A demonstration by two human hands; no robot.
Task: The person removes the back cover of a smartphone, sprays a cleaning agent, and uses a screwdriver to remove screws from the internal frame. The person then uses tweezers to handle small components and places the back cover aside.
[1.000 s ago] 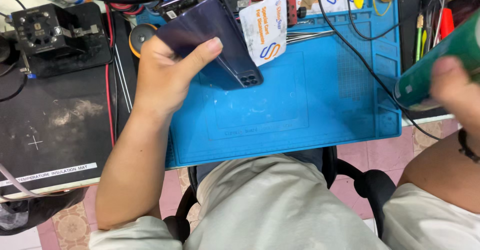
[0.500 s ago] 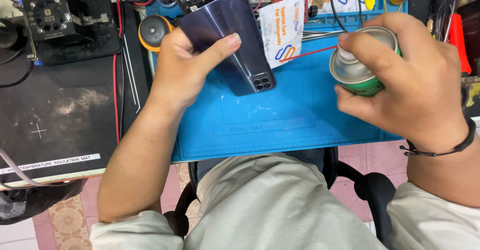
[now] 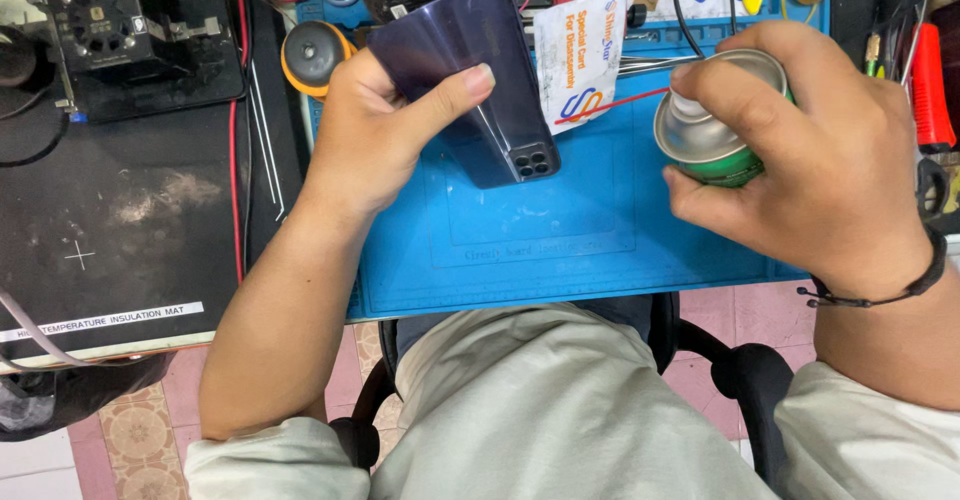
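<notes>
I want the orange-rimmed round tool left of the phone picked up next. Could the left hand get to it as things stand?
Probably not right away: the left hand is closed around the dark phone. The round tool lies just beyond its knuckles with nothing covering it, so once the phone is put down, the way looks free.

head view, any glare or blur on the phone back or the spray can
Head view: the dark purple phone back, held in the left hand, carries soft pale streaks of reflected light but stays sharp, camera cluster included. Head view: the green spray can in the right hand has a dull sheen on its metal rim, no hard glare. Head view: even lighting, faint shadows on the blue mat.
</notes>
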